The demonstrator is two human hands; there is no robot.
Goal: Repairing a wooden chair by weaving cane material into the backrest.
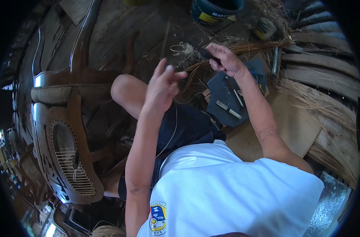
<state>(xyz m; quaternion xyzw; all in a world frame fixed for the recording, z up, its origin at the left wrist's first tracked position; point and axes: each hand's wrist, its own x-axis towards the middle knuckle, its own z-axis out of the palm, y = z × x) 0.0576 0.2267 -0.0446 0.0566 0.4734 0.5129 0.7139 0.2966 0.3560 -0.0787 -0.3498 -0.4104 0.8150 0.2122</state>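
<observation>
My left hand (162,85) is raised with fingers apart, open, above my bent knee; a pale thin strand (172,134) runs below it, and I cannot tell whether they touch. My right hand (225,61) grips a dark, pointed object (204,53), too dim to name, over a grey-blue mat (219,93) bearing light-handled tools (228,110). Loose pale fibres (184,49) lie beyond. At my left, a carved wooden chair (47,134) has an oval panel partly strung with cane strands (75,181), with a small tool or peg (75,160) among them.
A dark teal bucket (203,10) and a small tin (266,27) sit at the back. Bundled cane (259,46) and wooden slats (318,65) line the right side. A tan board (282,126) lies under my right arm. More chair frames (30,173) crowd the left.
</observation>
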